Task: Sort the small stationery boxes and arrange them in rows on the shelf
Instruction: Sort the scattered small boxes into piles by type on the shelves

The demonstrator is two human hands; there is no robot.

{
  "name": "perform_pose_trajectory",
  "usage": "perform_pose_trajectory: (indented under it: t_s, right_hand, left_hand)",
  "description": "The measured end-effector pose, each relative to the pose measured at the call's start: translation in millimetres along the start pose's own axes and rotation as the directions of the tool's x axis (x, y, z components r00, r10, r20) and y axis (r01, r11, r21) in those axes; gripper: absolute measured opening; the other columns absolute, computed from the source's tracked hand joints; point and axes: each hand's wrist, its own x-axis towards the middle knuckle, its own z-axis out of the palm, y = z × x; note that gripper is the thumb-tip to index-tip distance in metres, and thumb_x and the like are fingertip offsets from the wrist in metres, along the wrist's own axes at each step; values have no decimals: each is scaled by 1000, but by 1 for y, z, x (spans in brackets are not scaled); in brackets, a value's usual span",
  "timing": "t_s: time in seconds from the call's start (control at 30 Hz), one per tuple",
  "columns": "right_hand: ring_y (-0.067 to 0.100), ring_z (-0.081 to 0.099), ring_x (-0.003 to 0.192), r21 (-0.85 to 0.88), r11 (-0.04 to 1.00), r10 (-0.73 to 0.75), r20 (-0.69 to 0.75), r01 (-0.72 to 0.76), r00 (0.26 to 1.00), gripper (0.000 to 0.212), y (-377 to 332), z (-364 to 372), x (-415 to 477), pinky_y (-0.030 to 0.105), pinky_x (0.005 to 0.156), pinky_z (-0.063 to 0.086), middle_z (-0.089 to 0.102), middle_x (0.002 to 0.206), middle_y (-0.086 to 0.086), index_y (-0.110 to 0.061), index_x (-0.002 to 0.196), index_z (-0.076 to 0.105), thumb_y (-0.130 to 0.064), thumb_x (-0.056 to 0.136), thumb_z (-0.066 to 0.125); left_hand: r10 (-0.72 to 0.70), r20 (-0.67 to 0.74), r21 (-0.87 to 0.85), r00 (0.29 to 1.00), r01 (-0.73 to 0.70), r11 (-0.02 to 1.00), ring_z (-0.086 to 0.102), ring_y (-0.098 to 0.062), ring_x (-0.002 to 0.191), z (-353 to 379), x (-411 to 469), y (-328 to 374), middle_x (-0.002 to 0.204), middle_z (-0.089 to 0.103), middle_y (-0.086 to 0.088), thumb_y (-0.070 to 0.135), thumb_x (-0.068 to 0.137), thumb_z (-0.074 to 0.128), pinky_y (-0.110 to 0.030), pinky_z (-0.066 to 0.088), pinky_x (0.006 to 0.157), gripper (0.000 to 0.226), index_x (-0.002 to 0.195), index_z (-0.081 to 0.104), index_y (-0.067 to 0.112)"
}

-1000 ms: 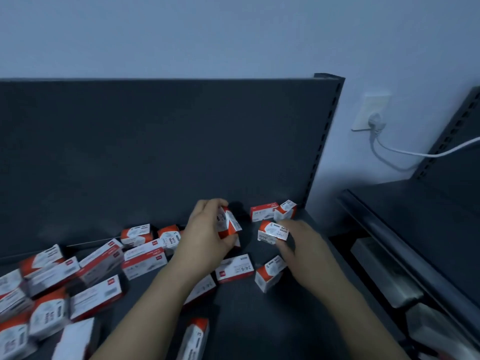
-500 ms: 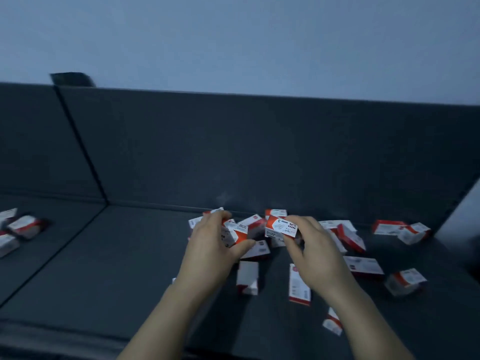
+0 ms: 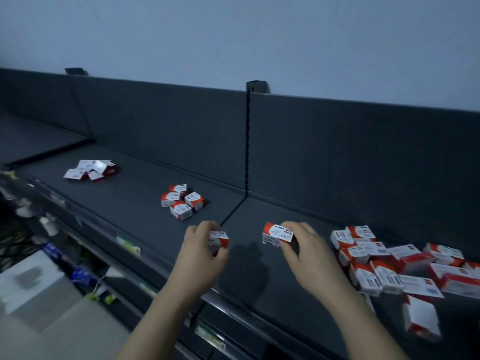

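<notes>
Layout around the two grips

The left hand [image 3: 200, 253] grips a small red-and-white cardboard box [image 3: 220, 239] just left of the right hand [image 3: 304, 245] and its matching paper-clip box [image 3: 276, 233], both above the dark metal shelf [image 3: 130, 203]. Behind the left grip sits a cluster of four boxes [image 3: 181, 202]. Farther back and left lies a loose pile [image 3: 91, 170]. Right of the right grip spreads a heap of boxes [image 3: 389, 263], before the upright back panel [image 3: 363, 152].

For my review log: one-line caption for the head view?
Left hand holds a small box, right hand a paper-clip box, above the shelf.
</notes>
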Motion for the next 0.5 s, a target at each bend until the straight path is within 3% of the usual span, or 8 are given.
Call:
perform_pose_trajectory:
  t_s: [0.1,0.2,0.27,0.4,0.5]
  right_hand:
    - [11,57,92,31,999,-31,49,29,998,25,-11,27,26,33,77,51,53,114,-12,-29,117,54,-23,93,54]
    - [13,57,92,50,997,-61,81,57,995,24,-18,49,53,36,77,51,52,114,-12,-28,117,54,-23,93,54]
    - [12,56,91,59,996,-68,108,61,992,24,-21,61,71,36,76,52,52,113,-13,-29,117,53,-23,93,53]
    - [10,55,90,57,996,-75,151,67,986,26,-20,81,103,33,74,52,51,114,-13,-30,119,52,-23,93,52]
    - [10,55,92,52,995,-87,177,79,980,28,-18,92,120,27,77,50,51,116,-12,-28,121,52,-21,94,52]
  left_hand:
    - [-80,-24,50,997,81,995,53,-12,78,-14,15,-30,123,36,-1,20,95,47,-16,40,59,36,129,39,27]
    - [-138,-93,87,986,146,985,49,-16,96,-23,33,-54,126,38,-2,20,96,48,-23,39,77,42,137,36,24]
    - [-176,-143,76,974,188,979,51,-18,104,-27,49,-68,123,44,-3,21,94,53,-27,40,81,39,131,41,22]
    - [-275,-150,51,950,285,957,54,-15,91,-26,82,-94,105,57,2,27,89,61,-28,44,67,25,110,48,23]
    - [-314,-158,31,936,323,946,55,-14,85,-23,105,-109,97,59,2,33,88,63,-25,40,58,23,105,50,24]
